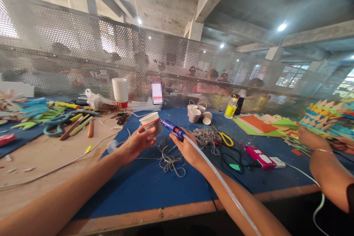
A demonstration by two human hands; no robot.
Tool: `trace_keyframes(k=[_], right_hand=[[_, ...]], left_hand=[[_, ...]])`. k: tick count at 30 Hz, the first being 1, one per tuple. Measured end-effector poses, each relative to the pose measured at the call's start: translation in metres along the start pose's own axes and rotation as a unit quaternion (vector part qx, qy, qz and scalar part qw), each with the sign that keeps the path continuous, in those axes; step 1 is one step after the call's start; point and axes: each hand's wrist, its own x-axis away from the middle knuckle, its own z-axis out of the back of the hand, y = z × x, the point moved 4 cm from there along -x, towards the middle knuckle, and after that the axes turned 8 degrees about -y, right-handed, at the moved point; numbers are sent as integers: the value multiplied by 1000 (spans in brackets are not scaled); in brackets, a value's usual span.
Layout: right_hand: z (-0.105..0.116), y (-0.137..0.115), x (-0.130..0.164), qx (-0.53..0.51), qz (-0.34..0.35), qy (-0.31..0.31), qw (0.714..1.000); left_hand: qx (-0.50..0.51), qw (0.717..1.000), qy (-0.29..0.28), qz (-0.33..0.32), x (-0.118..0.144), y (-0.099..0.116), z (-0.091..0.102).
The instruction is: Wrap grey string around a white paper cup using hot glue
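My left hand [138, 142] holds a paper cup [151, 120], tilted, with a red line near its rim and grey cord around its lower part. In my right hand [186, 147] is a blue glue gun [173, 129], its nozzle close to the cup's side; whether it touches I cannot tell. A long translucent glue stick [215, 171] runs from the back of the gun over my right forearm. Below the cup, loose grey cord [170, 162] lies on the blue mat [132, 191]. A larger tangle of grey cord [206, 136] sits to the right.
Several cord-wrapped cups [195, 114] stand behind the tangle, near yellow-handled scissors [226, 139]. A pink power strip [261, 158] lies to the right. A stack of paper cups [120, 90] and a phone [157, 93] stand at the back. Another person's hand [312, 140] is by coloured paper.
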Motion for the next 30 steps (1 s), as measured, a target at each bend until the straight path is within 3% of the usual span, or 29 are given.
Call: trace_keyframes(k=[9, 14, 17, 21, 25, 27, 30], right_hand=[[1, -1, 0, -56, -40, -15, 998], [0, 4, -3, -110, -96, -38, 989], [-1, 11, -9, -199, -113, -55, 972], [1, 26, -15, -331, -173, -19, 927], [0, 41, -16, -377, -237, -24, 895], [0, 49, -17, -336, -245, -30, 909], [1, 60, -21, -200, -217, -38, 955]], left_hand=[[1, 1000, -15, -1, -1, -2, 3], [4, 1000, -20, -5, 0, -1, 2], [4, 1000, -14, -5, 1, 0, 0], [-8, 1000, -3, -12, 2, 2, -3], [-22, 999, 10, -25, 4, 4, -5], [-29, 999, 15, -29, 5, 5, -6], [-42, 998, 16, -33, 6, 5, -6]])
